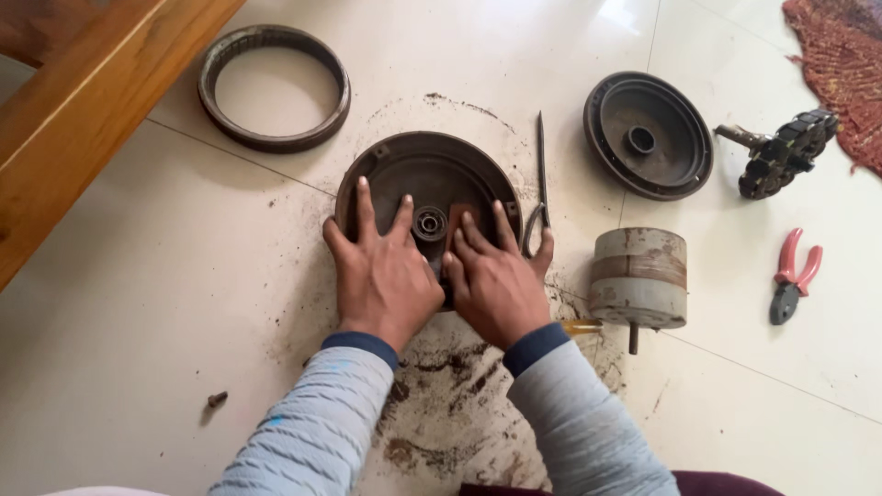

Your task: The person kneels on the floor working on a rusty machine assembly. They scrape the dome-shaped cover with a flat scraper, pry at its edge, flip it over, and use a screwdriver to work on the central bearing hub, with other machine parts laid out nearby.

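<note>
The round metal cover (432, 174) lies under the left hand (386, 266) and right hand (496, 280), both spread flat.

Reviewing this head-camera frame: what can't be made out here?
- Near half of the round motor cover: hidden under the left hand and right hand.
- Yellow-handled tool: mostly behind the right wrist.
- Small dark piece: too small to identify.
- Red mat: cut off by the edge.
</note>
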